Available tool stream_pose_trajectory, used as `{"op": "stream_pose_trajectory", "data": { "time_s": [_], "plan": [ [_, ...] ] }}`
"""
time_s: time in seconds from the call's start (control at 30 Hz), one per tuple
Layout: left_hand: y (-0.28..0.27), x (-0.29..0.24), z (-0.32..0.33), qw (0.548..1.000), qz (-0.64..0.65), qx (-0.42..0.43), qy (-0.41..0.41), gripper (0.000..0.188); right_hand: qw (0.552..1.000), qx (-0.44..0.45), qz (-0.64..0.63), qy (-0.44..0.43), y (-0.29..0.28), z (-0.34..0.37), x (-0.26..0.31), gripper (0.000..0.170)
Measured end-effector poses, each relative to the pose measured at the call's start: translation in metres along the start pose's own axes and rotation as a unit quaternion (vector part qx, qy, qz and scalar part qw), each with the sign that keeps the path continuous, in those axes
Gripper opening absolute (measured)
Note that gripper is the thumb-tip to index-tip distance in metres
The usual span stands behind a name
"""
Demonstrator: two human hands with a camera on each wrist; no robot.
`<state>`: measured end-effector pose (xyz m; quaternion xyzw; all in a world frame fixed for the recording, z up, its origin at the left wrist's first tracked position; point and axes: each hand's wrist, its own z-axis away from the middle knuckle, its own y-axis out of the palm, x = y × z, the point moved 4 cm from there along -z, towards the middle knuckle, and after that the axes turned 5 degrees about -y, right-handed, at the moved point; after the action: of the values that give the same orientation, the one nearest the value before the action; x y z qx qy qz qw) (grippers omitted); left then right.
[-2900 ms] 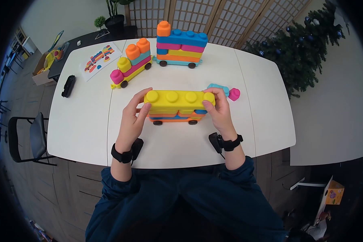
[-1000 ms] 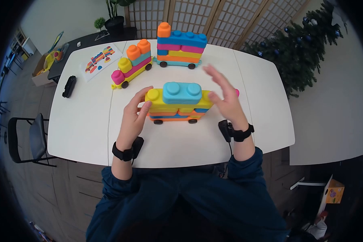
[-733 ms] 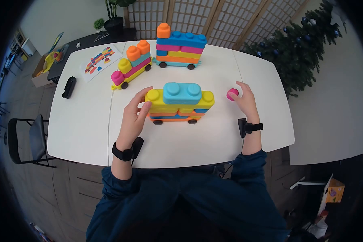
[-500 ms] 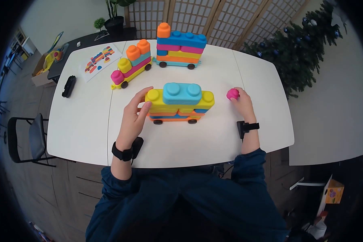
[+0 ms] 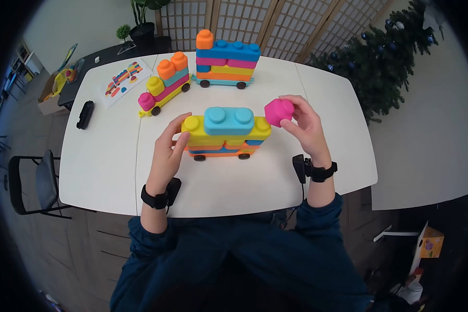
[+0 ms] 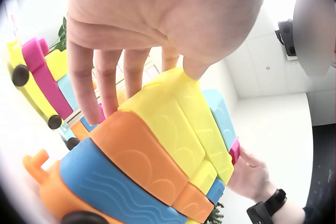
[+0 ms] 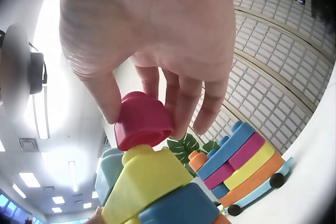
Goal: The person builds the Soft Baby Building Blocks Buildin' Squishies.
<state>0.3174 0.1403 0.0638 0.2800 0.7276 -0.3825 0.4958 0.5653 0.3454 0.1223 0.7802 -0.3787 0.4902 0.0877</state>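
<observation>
In the head view a wheeled wagon of toy building blocks (image 5: 213, 154) stands at mid-table, topped by a long yellow block (image 5: 196, 137). A light blue two-stud block (image 5: 229, 124) sits centred on the yellow one. My left hand (image 5: 166, 154) grips the left end of the yellow block, thumb in front and fingers behind. With thumb and fingers, my right hand (image 5: 309, 130) pinches a small magenta block (image 5: 278, 112) just over the wagon's right end. In the right wrist view the magenta block (image 7: 142, 121) overlaps the yellow stud below it.
Behind stand a tall block wagon (image 5: 226, 60) and, hitched to its left, a lower block car (image 5: 166, 86). A printed picture sheet (image 5: 122, 80) and a black case (image 5: 86, 114) lie on the left of the white table (image 5: 104, 166).
The light blue block has come onto the yellow block. My right hand then went right, took the magenta block from the table and carried it back left. My left hand has kept its grip.
</observation>
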Motion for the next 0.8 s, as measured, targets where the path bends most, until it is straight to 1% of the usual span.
{"op": "stream_pose_trajectory", "data": {
  "time_s": [0.03, 0.1, 0.23, 0.3, 0.4, 0.53, 0.6, 0.63, 0.7, 0.73, 0.77, 0.8],
  "plan": [
    [0.000, -0.001, 0.000, 1.000, 0.002, 0.001, -0.003, 0.039, 1.000, 0.000, -0.001, -0.001, 0.004, -0.001, 0.000, 0.046],
    [0.001, 0.000, 0.000, 1.000, 0.004, 0.001, -0.006, 0.039, 0.998, 0.050, 0.049, -0.013, 0.013, -0.003, 0.001, 0.047],
    [0.001, 0.001, 0.001, 1.000, 0.008, -0.001, 0.001, 0.039, 0.998, 0.052, 0.041, -0.020, 0.019, -0.001, 0.002, 0.047],
    [0.001, 0.001, 0.001, 1.000, 0.006, 0.002, -0.002, 0.039, 0.994, 0.069, 0.077, -0.026, 0.022, 0.002, 0.001, 0.046],
    [0.001, -0.001, 0.000, 1.000, -0.001, 0.001, -0.004, 0.039, 0.992, 0.047, 0.111, -0.028, 0.029, 0.005, 0.008, 0.045],
    [0.001, 0.001, 0.001, 1.000, -0.007, 0.002, -0.010, 0.039, 0.991, 0.043, 0.120, -0.039, 0.030, 0.008, 0.001, 0.048],
    [0.001, 0.002, 0.000, 1.000, -0.008, 0.002, -0.015, 0.038, 0.997, 0.028, 0.069, -0.001, 0.032, 0.011, -0.008, 0.055],
    [0.001, 0.000, 0.000, 1.000, -0.011, 0.001, -0.001, 0.040, 0.997, 0.028, 0.068, -0.001, 0.035, 0.013, -0.010, 0.055],
    [0.001, -0.003, 0.006, 1.000, -0.014, -0.001, 0.011, 0.042, 0.999, -0.001, -0.009, 0.042, 0.039, 0.019, -0.019, 0.068],
    [-0.003, -0.008, 0.010, 0.999, -0.008, -0.040, 0.016, 0.044, 0.999, -0.001, -0.010, 0.041, 0.037, 0.021, -0.028, 0.068],
    [-0.006, -0.013, 0.012, 0.997, -0.002, -0.078, 0.021, 0.046, 0.995, 0.052, 0.033, 0.076, 0.037, 0.025, -0.044, 0.070],
    [-0.010, -0.016, 0.013, 0.997, -0.002, -0.076, 0.022, 0.046, 0.986, 0.104, 0.076, 0.110, 0.039, 0.030, -0.060, 0.073]
  ]
}}
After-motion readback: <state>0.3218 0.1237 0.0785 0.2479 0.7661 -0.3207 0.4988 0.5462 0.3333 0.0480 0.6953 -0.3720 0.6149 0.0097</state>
